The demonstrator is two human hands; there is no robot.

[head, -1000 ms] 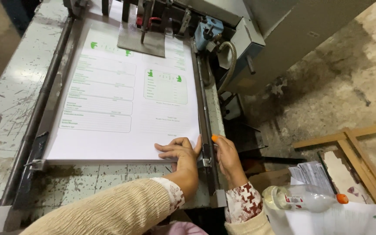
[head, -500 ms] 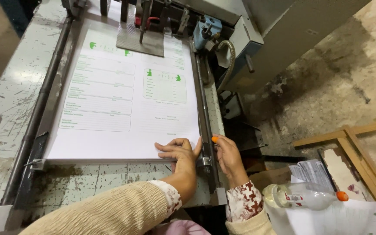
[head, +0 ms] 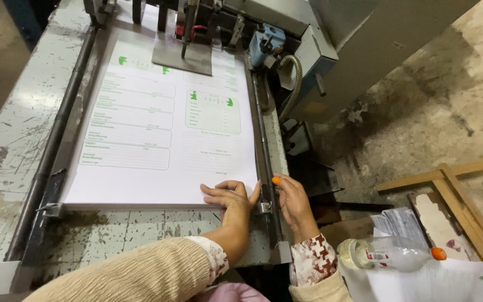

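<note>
Landmark: stack of printed sheets (head: 157,128), white with pale green form boxes and small green emblems, lying flat on the feed bed of a grey printing machine (head: 286,39).

- Left hand (head: 231,197): rests palm down on the stack's near right corner, fingers spread flat and loose, gripping nothing. Cream ribbed sleeve, patterned cuff.
- Right hand (head: 290,202): just right of that same corner, curled over the side rail (head: 265,168), an orange-painted thumbnail uppermost. Whether it clasps the rail or merely leans on it cannot be told.
- Side rail: dark metal bar running along the stack's right edge, with a small clamp piece at the near end, between the two hands.
- Left rail (head: 57,140): matching dark bar along the stack's left edge.
- Surface (head: 6,145): pale green-grey painted metal, heavily chipped (bare dark patches), left of and in front of the stack.
- Grey plate (head: 183,56): flat, sitting on the stack's far edge under the machine head.
- Blue fitting (head: 265,42) with a ribbed hose: beyond the stack's far right corner.
- Plastic bottle (head: 392,256): clear, lying on its side, orange cap, a red-and-white label band; well to the right of the stack, on loose white paper.
- Wooden frame (head: 454,190): pale slats, on the stained concrete floor, far right of the stack.
</note>
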